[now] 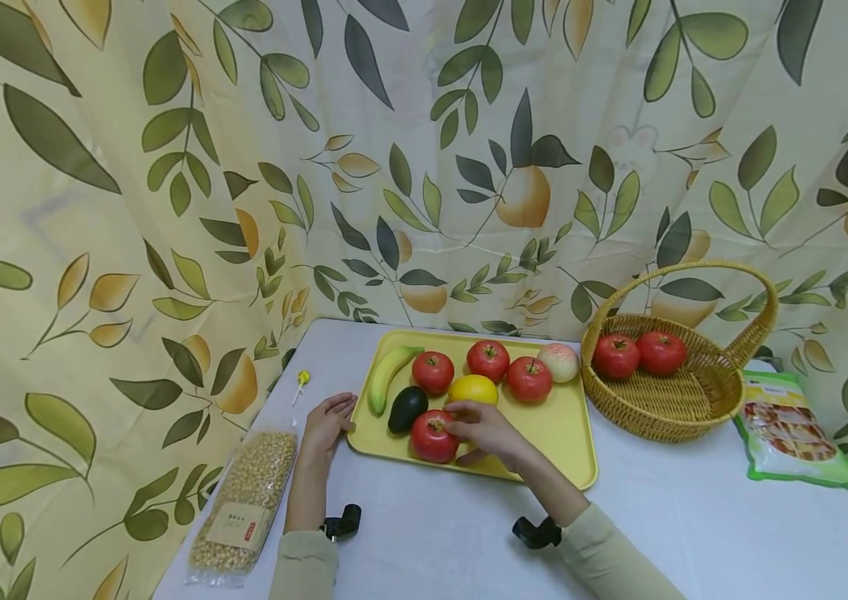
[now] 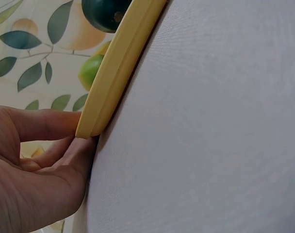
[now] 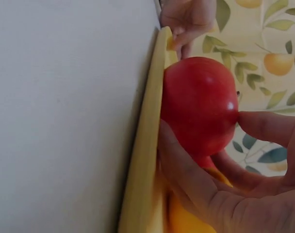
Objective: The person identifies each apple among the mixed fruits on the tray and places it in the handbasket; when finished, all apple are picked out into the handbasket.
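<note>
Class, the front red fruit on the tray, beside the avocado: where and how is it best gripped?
Probably round the widest part of the red fruit, pinching opposite sides, coming from its right, where the right hand is. Its bulging sides suit that; the avocado crowds its far left, while bare tray lies to its right.

Can't read any text tbh. Label (image 1: 235, 526) on the clear bag (image 1: 255, 468) has tiny marks, probably writing, and the print on the green-edged packet (image 1: 791, 425) is a blur.
</note>
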`<state>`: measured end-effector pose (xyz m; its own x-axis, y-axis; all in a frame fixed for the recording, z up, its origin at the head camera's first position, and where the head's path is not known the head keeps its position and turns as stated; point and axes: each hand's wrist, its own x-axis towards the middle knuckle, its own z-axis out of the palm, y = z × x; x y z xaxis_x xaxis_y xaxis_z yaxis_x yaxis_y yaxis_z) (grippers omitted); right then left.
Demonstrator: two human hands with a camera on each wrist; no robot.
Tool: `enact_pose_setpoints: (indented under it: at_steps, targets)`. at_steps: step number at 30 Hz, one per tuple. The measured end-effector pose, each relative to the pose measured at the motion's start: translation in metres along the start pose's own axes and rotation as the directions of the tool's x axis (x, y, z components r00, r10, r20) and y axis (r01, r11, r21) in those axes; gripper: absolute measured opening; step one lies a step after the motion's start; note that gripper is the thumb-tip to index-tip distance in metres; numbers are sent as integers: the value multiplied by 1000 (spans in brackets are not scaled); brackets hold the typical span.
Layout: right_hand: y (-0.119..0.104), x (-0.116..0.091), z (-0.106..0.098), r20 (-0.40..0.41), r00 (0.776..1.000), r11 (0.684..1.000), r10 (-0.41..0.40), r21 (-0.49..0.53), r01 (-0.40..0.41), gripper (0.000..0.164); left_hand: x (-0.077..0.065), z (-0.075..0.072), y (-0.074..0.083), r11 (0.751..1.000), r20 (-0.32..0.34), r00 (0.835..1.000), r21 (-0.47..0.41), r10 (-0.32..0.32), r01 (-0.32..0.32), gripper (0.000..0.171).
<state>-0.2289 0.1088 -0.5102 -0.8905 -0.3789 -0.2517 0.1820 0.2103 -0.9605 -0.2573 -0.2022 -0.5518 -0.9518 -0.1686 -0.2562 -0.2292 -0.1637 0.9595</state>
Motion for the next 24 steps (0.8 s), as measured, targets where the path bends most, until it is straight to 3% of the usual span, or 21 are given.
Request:
enact_pose_setpoints:
  at_steps: [10, 24]
  targets:
    - [4, 3, 12, -72, 997, 1000, 24, -3, -24, 50, 1, -1, -1, 1000, -1, 1000, -6, -3, 3, 71]
    - [4, 4, 16, -94, 995, 998, 30, 64, -24, 45, 1, 0, -1, 1000, -9, 1000, -18, -16, 15, 71]
